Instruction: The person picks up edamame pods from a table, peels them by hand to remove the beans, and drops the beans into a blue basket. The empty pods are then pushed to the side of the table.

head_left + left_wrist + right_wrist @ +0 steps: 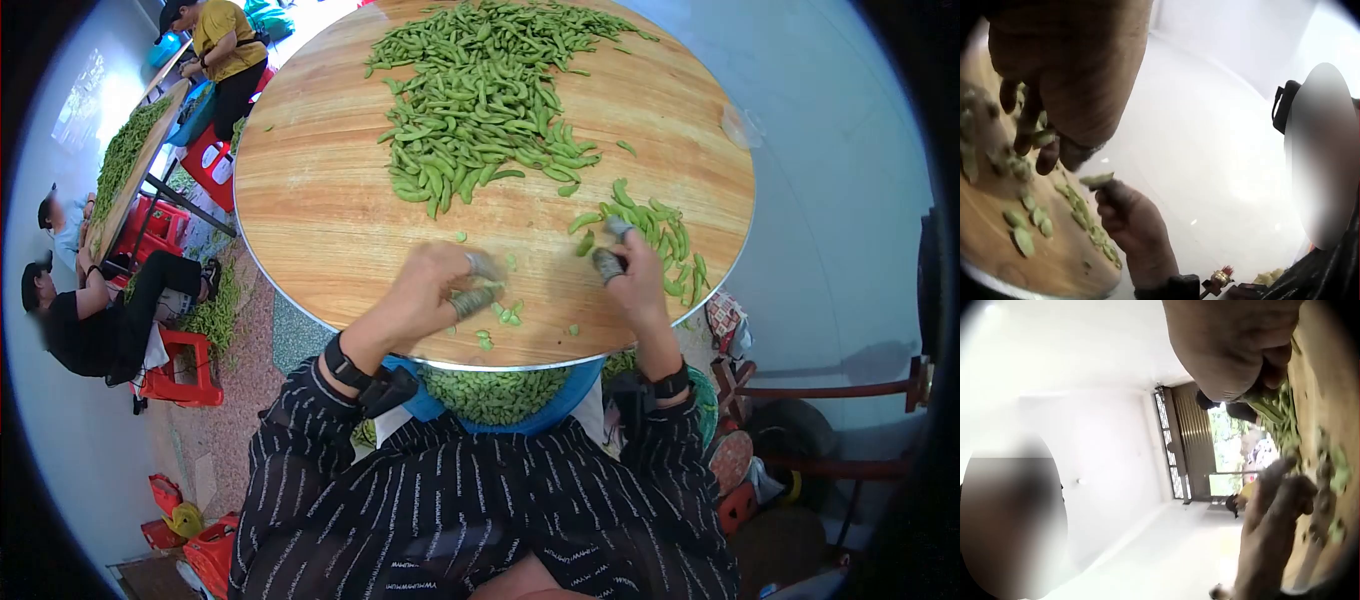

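My right hand [636,280] pinches a green soybean pod [1096,180] between thumb and forefinger, at the right of the round table. Grey-green wraps cover the thumb and fingertip. Beside that hand lies a small pile of soybean pods [682,240]. My left hand [430,285], blurred, hovers low over the near table with its wrapped thumb and forefinger close together. Pale green shows by its fingertips; I cannot tell whether it holds a bean. Several shelled soybeans [508,314] lie just under and beside it.
A large heap of soybean pods [480,110] covers the far middle of the wooden table [310,190]. Below the near edge, a blue basin [425,405] holds green beans. People sit and stand at another table on the left, near red stools [190,370]. A wooden rack [830,393] stands right.
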The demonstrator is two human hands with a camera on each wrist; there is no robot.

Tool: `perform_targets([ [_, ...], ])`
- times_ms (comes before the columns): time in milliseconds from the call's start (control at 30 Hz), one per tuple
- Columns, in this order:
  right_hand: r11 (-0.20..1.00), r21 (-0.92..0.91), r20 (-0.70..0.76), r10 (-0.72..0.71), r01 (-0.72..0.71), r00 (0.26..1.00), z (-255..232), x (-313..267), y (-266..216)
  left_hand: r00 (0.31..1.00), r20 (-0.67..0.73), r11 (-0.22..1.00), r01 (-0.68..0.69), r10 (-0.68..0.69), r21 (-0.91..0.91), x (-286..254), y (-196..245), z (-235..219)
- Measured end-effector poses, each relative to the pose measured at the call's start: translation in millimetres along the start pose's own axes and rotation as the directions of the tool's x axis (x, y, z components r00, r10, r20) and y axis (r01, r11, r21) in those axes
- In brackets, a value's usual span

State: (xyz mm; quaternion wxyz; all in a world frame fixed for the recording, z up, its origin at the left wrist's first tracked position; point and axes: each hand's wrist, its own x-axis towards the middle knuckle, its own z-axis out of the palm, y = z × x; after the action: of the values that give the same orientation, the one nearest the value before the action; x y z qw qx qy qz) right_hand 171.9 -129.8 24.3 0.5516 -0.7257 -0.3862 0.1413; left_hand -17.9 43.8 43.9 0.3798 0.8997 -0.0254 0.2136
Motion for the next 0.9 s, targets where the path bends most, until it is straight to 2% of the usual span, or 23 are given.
perform_targets([
  [33,0.988,-0.155,-0.01,0.015,-0.017,1.0,-13.6,1.3,9.5,1.0,-0.002,1.0,0.0,0.0,0.002,1.6,-5.9,-8.0],
  [67,0.952,-0.306,-0.023,0.027,-0.032,0.999,-20.2,2.7,14.5,0.997,-0.05,0.986,0.062,-0.055,0.153,2.9,-13.1,-17.6],
  [100,0.952,-0.304,-0.023,0.022,-0.028,1.0,-21.0,1.8,15.3,0.989,-0.106,0.945,0.131,-0.103,0.299,5.8,-20.2,-25.9],
  [133,0.977,-0.21,-0.039,0.018,-0.026,0.999,-21.2,-1.6,15.9,0.989,-0.107,0.944,0.129,-0.101,0.304,11.3,-29.7,-32.4],
  [167,0.993,-0.115,-0.057,0.017,-0.024,0.998,-20.8,-5.1,16.4,0.961,-0.201,0.886,0.258,-0.192,0.385,17.4,-41.3,-37.6],
  [200,0.993,-0.112,-0.06,0.015,-0.021,0.998,-18.0,-8.0,18.2,0.916,-0.3,0.808,0.383,-0.268,0.448,22.8,-49.5,-40.4],
  [233,0.999,-0.029,-0.057,0.014,-0.016,0.998,-12.7,-10.3,20.5,0.917,-0.299,0.808,0.379,-0.262,0.451,28.1,-55.1,-40.3],
  [267,0.998,0.055,-0.054,0.014,-0.011,0.998,-7.7,-12.1,20.5,0.892,-0.273,0.731,0.451,-0.359,0.513,34.0,-59.5,-38.6],
  [300,0.998,0.055,-0.06,0.01,-0.007,0.998,-3.4,-13.6,16.9,0.855,-0.254,0.642,0.51,-0.453,0.572,38.8,-63.1,-35.7],
  [367,0.987,0.142,0.022,0.069,-0.072,0.997,5.4,-15.8,3.9,0.857,-0.248,0.611,0.5,-0.453,0.614,43.4,-70.0,-25.1],
  [433,0.99,0.12,0.057,0.062,-0.069,0.996,13.1,-18.4,-10.1,0.857,-0.241,0.576,0.489,-0.455,0.654,41.9,-75.5,-19.6],
  [500,0.979,0.201,0.095,0.023,-0.042,0.995,22.6,-19.8,-15.2,0.921,-0.213,0.59,0.375,-0.327,0.715,36.3,-75.4,-17.6],
  [567,0.962,0.262,0.133,0.042,-0.077,0.99,32.2,-19.1,-16.8,0.921,-0.217,0.605,0.377,-0.323,0.701,30.2,-67.5,-16.3],
  [633,0.893,0.39,0.269,0.125,-0.226,0.955,42.4,-18.8,-18.0,0.921,-0.218,0.621,0.379,-0.322,0.686,24.9,-55.9,-15.7],
  [667,0.832,0.452,0.335,0.175,-0.321,0.926,47.0,-18.9,-22.8,0.912,-0.188,0.653,0.395,-0.365,0.646,20.7,-50.7,-14.4],
  [700,0.829,0.452,0.337,0.182,-0.328,0.924,51.5,-20.1,-26.0,0.9,-0.158,0.681,0.413,-0.406,0.605,16.5,-45.8,-13.3],
  [733,0.775,0.515,0.371,0.183,-0.366,0.911,55.7,-20.5,-28.7,0.899,-0.156,0.68,0.415,-0.409,0.605,13.1,-40.5,-12.2],
  [767,0.715,0.572,0.404,0.181,-0.402,0.897,57.5,-20.6,-30.4,0.929,-0.133,0.697,0.349,-0.346,0.626,9.8,-35.3,-10.5],
  [800,0.714,0.57,0.406,0.185,-0.407,0.895,57.5,-21.0,-31.0,0.953,-0.108,0.71,0.284,-0.283,0.644,6.7,-32.6,-8.8],
  [900,0.756,0.518,0.444,0.162,-0.4,0.881,57.6,-23.9,-31.7,0.931,-0.072,0.734,0.328,-0.358,0.595,3.3,-47.2,-9.1],
])
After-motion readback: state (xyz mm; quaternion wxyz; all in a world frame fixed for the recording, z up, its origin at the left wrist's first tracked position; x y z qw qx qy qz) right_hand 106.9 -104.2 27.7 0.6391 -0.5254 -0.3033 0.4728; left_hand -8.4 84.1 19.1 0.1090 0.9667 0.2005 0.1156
